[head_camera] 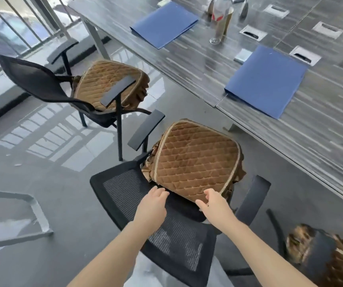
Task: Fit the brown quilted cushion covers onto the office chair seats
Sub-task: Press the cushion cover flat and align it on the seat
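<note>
Grey floor [42, 183], streaked table [249, 83]; left hand [152, 206], right hand [214, 201] loosely open, empty.

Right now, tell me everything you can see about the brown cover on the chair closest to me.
The brown cover is quilted in a diamond pattern, velvety-looking, with pale piping round its top panel and a gathered, ruffled skirt at the sides. It sits over the seat of the nearest chair, which has a black mesh back, beside the grey table. Its near edge looks not yet pulled fully down. The right hand touches that edge with curled fingers; the left hand reaches just beside it.
</note>
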The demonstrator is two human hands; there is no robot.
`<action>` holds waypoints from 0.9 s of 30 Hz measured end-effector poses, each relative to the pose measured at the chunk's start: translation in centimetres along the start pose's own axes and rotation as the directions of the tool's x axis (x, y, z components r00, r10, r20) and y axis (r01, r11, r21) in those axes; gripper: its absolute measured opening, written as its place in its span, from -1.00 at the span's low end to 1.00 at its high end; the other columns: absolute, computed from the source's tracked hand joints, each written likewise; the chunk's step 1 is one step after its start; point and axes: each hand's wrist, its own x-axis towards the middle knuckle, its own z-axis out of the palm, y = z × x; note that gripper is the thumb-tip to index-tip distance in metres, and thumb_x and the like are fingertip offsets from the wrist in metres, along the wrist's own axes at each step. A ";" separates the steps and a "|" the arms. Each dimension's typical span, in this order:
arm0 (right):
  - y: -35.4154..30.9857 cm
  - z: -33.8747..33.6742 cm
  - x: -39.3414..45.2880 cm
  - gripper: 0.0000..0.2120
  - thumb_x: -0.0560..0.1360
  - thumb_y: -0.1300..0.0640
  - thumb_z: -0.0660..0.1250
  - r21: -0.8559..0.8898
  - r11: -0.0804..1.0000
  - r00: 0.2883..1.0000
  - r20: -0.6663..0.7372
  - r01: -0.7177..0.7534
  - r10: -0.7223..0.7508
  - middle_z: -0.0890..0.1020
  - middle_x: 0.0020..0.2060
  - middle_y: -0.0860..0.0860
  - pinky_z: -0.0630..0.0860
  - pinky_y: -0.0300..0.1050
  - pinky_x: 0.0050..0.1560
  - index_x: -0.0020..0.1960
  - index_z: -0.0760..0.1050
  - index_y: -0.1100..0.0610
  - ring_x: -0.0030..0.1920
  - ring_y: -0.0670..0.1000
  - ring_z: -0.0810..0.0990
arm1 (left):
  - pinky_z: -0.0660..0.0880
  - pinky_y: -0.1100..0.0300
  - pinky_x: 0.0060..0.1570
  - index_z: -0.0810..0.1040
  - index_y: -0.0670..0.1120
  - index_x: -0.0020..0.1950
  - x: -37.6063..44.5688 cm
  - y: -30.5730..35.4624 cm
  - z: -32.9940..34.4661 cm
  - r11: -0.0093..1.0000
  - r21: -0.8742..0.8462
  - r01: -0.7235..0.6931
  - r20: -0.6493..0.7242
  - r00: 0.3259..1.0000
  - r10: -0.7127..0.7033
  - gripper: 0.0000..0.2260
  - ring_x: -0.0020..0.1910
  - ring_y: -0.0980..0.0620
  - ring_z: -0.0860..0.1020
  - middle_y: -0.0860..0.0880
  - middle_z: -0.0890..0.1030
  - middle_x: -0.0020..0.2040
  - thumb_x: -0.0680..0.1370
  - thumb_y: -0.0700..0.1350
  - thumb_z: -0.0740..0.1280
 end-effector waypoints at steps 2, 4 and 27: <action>0.0 0.7 2.7 -0.47 0.56 -0.11 0.25 -0.002 0.999 0.999 0.002 -0.051 0.051 0.48 0.32 0.06 0.51 -0.03 0.20 0.44 0.28 0.10 0.19 0.05 0.55 | 0.07 0.09 0.50 0.24 -0.12 0.55 3.6 -1.3 0.3 0.997 0.071 -0.026 0.125 0.992 0.017 -0.51 0.58 -0.10 0.07 -0.07 0.21 0.57 0.60 -0.23 0.19; 0.0 1.5 4.7 -0.50 0.57 -0.09 0.25 0.012 0.993 0.993 0.021 -0.118 0.118 0.49 0.31 0.06 0.50 -0.06 0.20 0.42 0.29 0.11 0.21 0.06 0.53 | 0.13 0.07 0.49 0.22 -0.11 0.55 6.7 -2.6 0.9 0.999 0.037 0.004 0.230 0.973 -0.012 -0.49 0.57 -0.10 0.07 -0.07 0.18 0.58 0.59 -0.21 0.21; 7.3 15.3 24.7 0.09 0.49 0.05 0.40 -0.620 0.766 0.959 0.074 -0.172 0.274 -0.43 0.45 0.24 -0.02 0.44 0.41 0.47 -0.51 0.10 0.46 0.49 -0.25 | 0.00 -0.38 0.43 -0.39 0.05 0.56 28.5 -11.4 15.0 0.705 0.477 -0.526 0.569 0.795 0.208 -0.08 0.53 -0.24 -0.35 -0.07 -0.41 0.56 0.55 -0.24 0.31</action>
